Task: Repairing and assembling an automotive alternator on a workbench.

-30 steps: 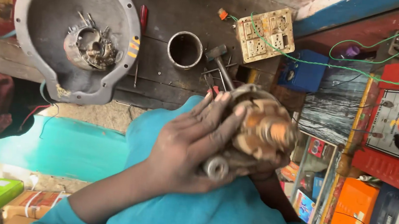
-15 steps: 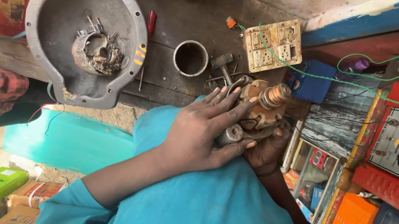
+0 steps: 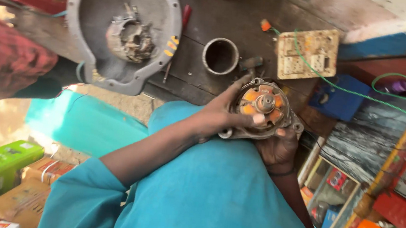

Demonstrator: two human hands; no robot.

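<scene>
Round grey motor part [image 3: 262,107], orange-faced, central shaft facing up; held over lap.

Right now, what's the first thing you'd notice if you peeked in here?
The round motor part with orange windings at centre, held by both hands: the left hand wraps its side, the right hand cups it from below. Next comes the big grey metal housing on the dark workbench at upper left, then the bright teal clothing filling the bottom.

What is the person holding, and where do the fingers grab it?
A round motor part with orange windings. The left hand grips its rim from the side, one of its fingers lying across the face; the right hand cups it from beneath.
</scene>
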